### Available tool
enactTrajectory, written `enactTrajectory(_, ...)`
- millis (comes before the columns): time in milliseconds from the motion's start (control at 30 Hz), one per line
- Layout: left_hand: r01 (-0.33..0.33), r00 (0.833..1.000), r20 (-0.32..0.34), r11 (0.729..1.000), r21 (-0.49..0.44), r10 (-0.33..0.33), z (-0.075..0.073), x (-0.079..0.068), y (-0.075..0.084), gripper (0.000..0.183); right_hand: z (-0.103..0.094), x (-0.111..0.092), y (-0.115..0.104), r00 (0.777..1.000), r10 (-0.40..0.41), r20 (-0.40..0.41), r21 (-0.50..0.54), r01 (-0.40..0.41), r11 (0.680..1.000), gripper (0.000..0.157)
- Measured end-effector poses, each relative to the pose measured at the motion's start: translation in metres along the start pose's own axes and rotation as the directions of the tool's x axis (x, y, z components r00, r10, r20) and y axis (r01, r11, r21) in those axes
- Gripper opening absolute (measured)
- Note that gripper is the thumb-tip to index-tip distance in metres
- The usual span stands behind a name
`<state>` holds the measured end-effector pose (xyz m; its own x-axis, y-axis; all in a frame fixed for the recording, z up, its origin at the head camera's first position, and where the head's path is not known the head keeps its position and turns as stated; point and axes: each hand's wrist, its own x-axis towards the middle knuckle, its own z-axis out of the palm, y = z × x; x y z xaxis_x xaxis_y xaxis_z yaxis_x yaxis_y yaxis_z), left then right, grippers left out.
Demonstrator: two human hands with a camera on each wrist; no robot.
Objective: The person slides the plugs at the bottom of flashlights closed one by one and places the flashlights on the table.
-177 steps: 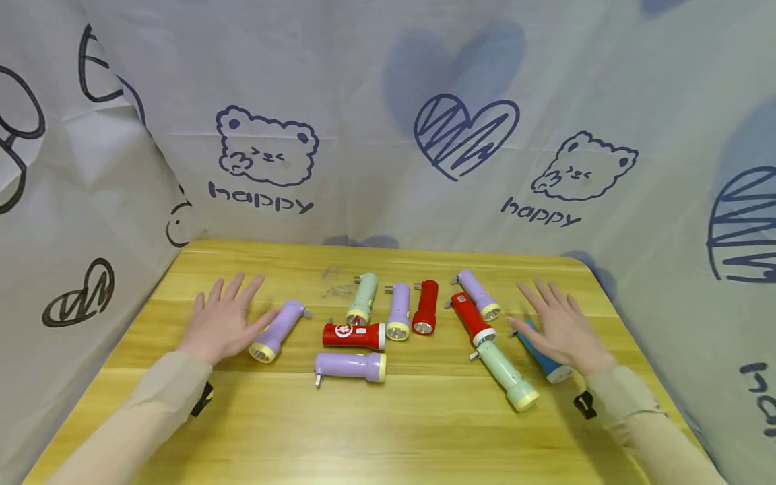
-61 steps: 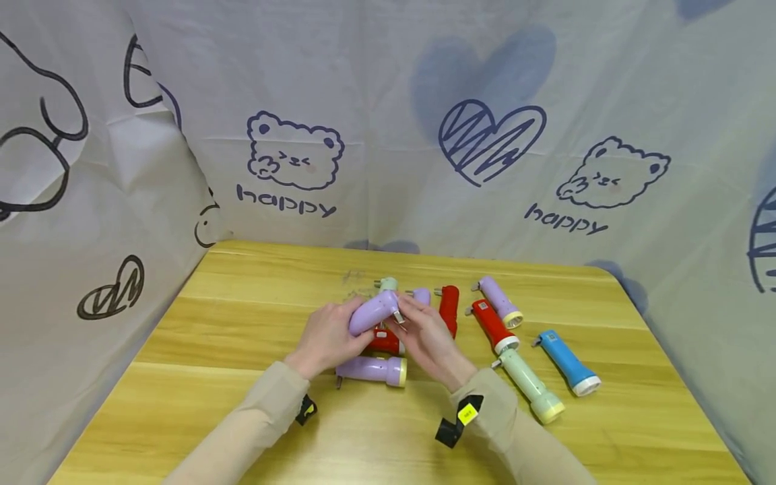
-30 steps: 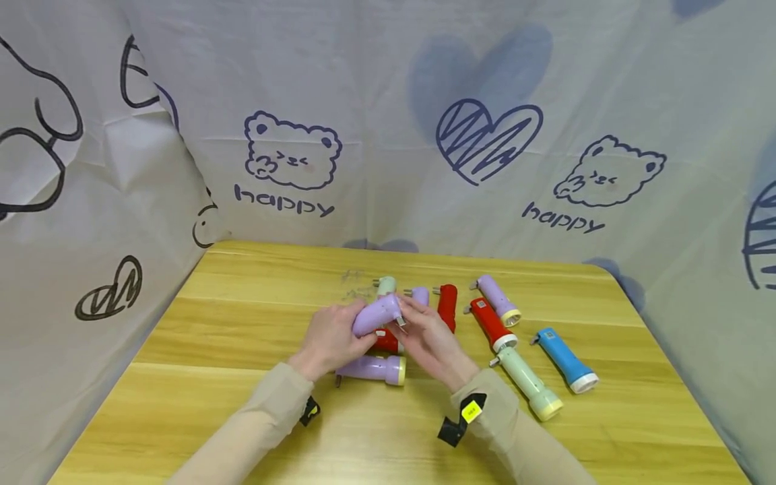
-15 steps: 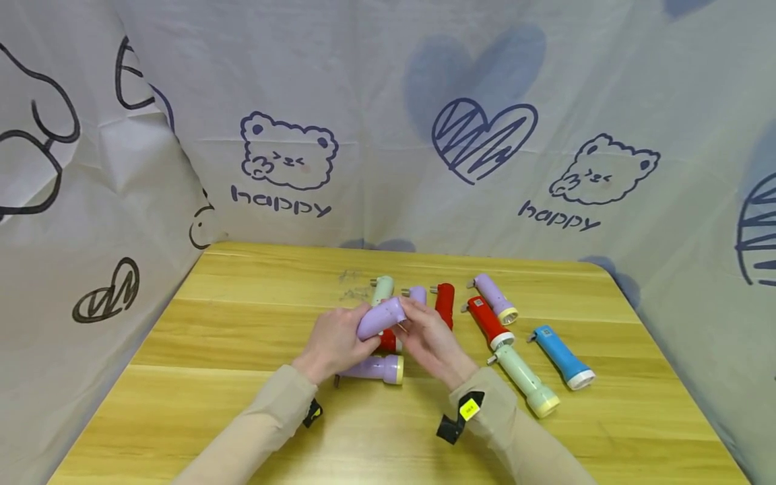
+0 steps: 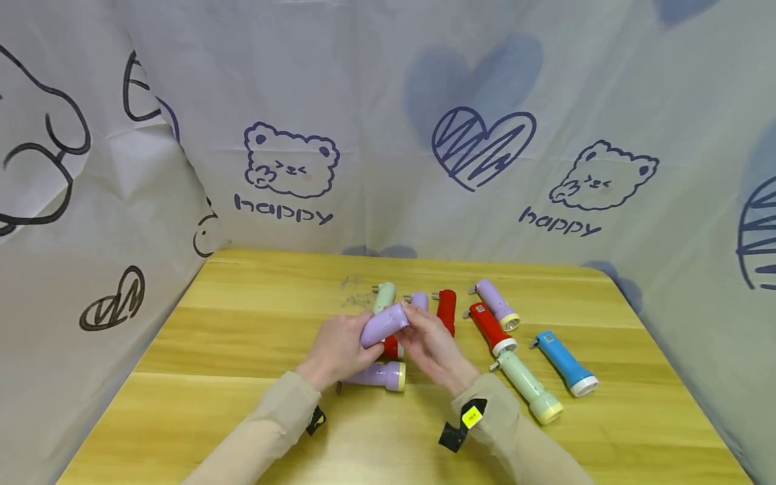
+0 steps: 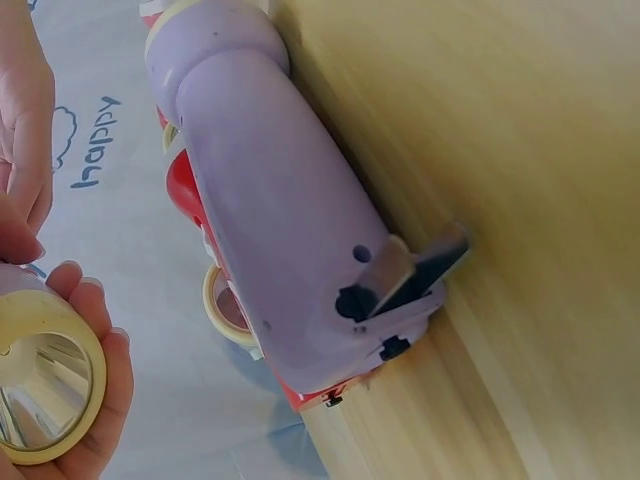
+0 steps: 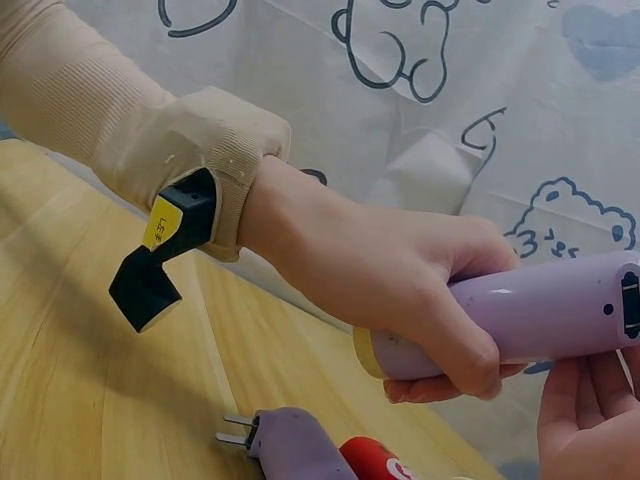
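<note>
So the one that matters is the smooth lavender plastic flashlight with the pale yellow lens ring point(image 5: 384, 325), up off the table near the middle of the head view. The left hand point(image 5: 336, 347) has a proper wrap on its barrel, thumb over one side and fingers round the other. The right hand point(image 5: 435, 345) has its fingers at the far end; can't tell if that's a pinch or just a push, tbh.

My read is that the plug end is what's being worked. In the right wrist view you can see a black slotted plug fitting point(image 7: 631, 300) at the right edge, no prongs sticking out of the part that shows. The lavender flashlight lying below with its flat metal prongs out point(image 6: 385, 275) fills the middle of the left wrist view, handy for comparing.

Tips: let the left hand do all the steadying, and keep that grip back from the slots. Press any prong near its tip, along its hinge, never sideways. Smooth barrels probably twist, so snug beats crushing. And I'd stay clear of the red plastic flashlight point(image 5: 393, 347) right underneath, easy to knock.
</note>
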<state>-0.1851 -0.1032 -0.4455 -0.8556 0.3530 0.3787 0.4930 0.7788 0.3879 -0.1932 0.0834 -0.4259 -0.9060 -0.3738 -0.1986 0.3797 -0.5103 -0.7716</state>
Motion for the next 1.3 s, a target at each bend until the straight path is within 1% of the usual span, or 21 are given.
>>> enactTrajectory(67, 0.01, 1.0, 0.008, 1.0, -0.012, -0.009, 0.0014, 0.0005, 0.001, 0.027, -0.0007, -0.0009, 0.0003, 1.0, -0.004, -0.008, 0.003, 0.004, 1.0, 0.024)
enactTrajectory(200, 0.025, 1.0, 0.005, 1.0, -0.015, -0.025, 0.0017, 0.0012, 0.0016, 0.027, -0.0019, -0.001, 0.0011, 1.0, -0.012, 0.005, 0.019, 0.012, 1.0, 0.023)
enactTrajectory(300, 0.007, 1.0, -0.008, 1.0, -0.003, -0.007, 0.0024, 0.0034, 0.0013, 0.025, -0.0034, -0.002, 0.0001, 0.999, -0.026, 0.027, 0.047, 0.025, 0.999, 0.024)
enactTrajectory(367, -0.004, 1.0, -0.021, 1.0, 0.004, 0.004, 0.0019, 0.0022, -0.0006, 0.024, -0.0023, -0.0027, 0.0016, 0.999, -0.028, 0.037, 0.069, 0.026, 0.997, 0.025)
enactTrajectory(500, -0.021, 0.999, -0.046, 1.0, -0.011, 0.021, 0.0012, 0.0026, -0.0023, 0.023, -0.001, -0.003, 0.003, 0.999, -0.037, 0.032, 0.111, 0.033, 0.993, 0.024)
enactTrajectory(600, -0.023, 0.998, -0.053, 1.0, -0.02, 0.022, 0.0005, 0.0033, -0.0023, 0.023, -0.0002, -0.0025, 0.0034, 1.0, -0.027, 0.016, 0.132, 0.025, 0.991, 0.024)
enactTrajectory(767, -0.02, 0.998, -0.058, 1.0, -0.004, 0.02, -0.0014, 0.0021, -0.0023, 0.025, 0.0015, -0.0008, 0.0045, 1.0, 0.006, 0.018, 0.128, -0.008, 0.992, 0.023)
enactTrajectory(900, -0.017, 0.999, -0.051, 1.0, -0.006, 0.017, -0.0024, 0.0007, -0.0005, 0.026, 0.0009, -0.0016, 0.005, 1.0, 0.009, 0.024, 0.119, -0.012, 0.993, 0.021)
enactTrajectory(1067, -0.01, 0.999, -0.048, 1.0, -0.008, 0.009, -0.0021, -0.0001, 0.0016, 0.025, -0.0005, -0.0032, 0.0049, 1.0, 0.011, 0.019, 0.114, -0.013, 0.993, 0.029)
enactTrajectory(1133, -0.008, 0.999, -0.048, 1.0, -0.008, 0.008, -0.0016, -0.0001, 0.0023, 0.025, -0.0011, -0.0035, 0.005, 1.0, 0.009, 0.024, 0.11, -0.011, 0.994, 0.036)
enactTrajectory(1300, -0.009, 0.999, -0.046, 1.0, -0.012, 0.008, 0.0003, 0.001, 0.0035, 0.026, -0.0012, -0.0048, 0.0048, 1.0, -0.004, 0.021, 0.12, 0.002, 0.993, 0.035)
